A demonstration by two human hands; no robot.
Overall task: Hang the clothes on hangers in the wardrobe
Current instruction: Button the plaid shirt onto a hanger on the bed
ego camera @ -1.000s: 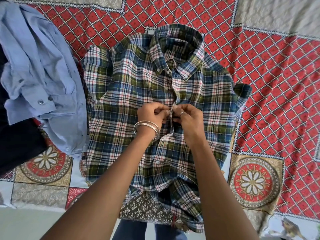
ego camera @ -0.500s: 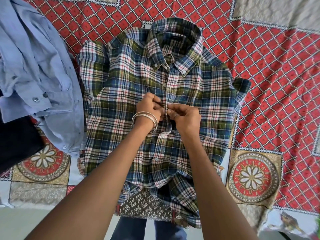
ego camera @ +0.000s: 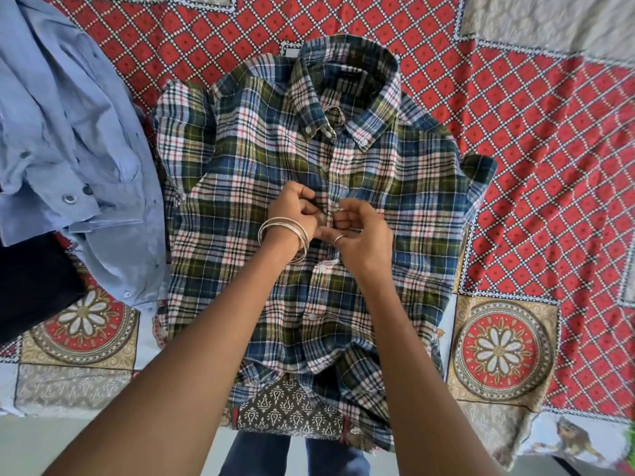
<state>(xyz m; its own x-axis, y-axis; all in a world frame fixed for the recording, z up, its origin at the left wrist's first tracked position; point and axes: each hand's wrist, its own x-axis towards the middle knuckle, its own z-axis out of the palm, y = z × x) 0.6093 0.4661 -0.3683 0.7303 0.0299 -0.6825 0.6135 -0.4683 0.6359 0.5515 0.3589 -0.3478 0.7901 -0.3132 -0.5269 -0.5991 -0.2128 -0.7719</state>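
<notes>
Both hands point(ego camera: 330, 223) have moved up the plaid shirt point(ego camera: 240, 173), pinching its front below the collar point(ego camera: 347, 77); next, probably another button.

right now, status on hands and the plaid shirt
Left hand and right hand both pinching placket of plaid shirt, flat on bedspread. No hanger in view. Blue shirt alongside.

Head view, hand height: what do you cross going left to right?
Light blue shirt → plaid shirt → left hand → right hand → red patterned bedspread. Both hands' fingers pinch the plaid shirt's button placket.
</notes>
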